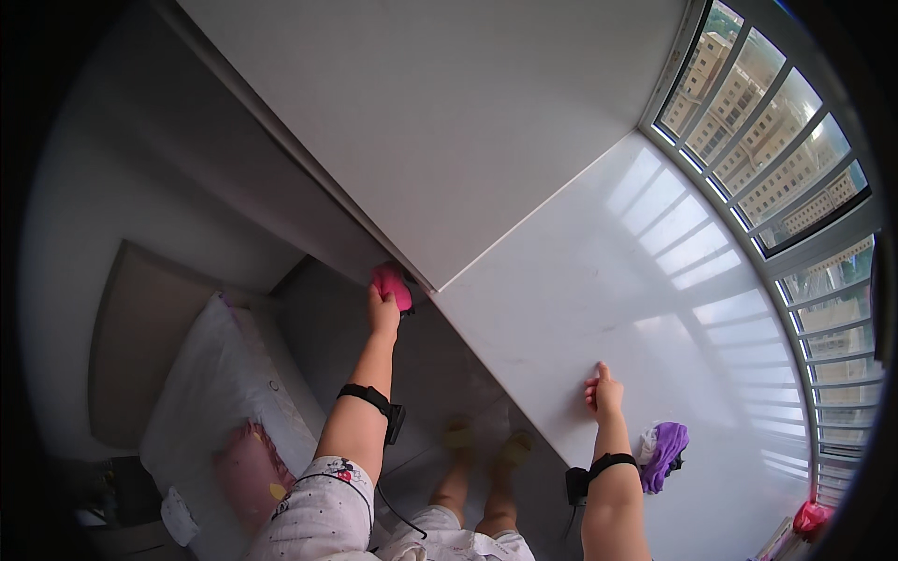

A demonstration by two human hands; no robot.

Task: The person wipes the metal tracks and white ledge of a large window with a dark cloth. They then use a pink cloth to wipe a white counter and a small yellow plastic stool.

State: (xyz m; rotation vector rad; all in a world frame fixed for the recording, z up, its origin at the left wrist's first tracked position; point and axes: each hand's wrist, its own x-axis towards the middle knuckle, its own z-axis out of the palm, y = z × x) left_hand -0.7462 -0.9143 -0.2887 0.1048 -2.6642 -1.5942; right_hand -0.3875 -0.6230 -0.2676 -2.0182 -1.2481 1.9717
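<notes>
My left hand [382,307] is closed round a bright pink cloth [394,285], its folds partly hidden by my fingers. The cloth is at the lower corner of a tall white panel [449,112], close to its edge; a small dark part shows beside it. Over the pale, glossy sill [533,309] is my right hand [605,393], holding nothing. One of its fingers stretches forward and the others curl loosely; whether it touches the surface I cannot tell. Beside my right forearm lies a crumpled purple cloth [665,455] with white and black bits around it.
A barred window [767,131] curves along the right side, with buildings outside. At lower right sits a red bundle [812,517]. Lower left, a bed [201,393] carries a pink pillow [251,472]. My slippered feet [514,449] stand on the dark floor below the sill's edge.
</notes>
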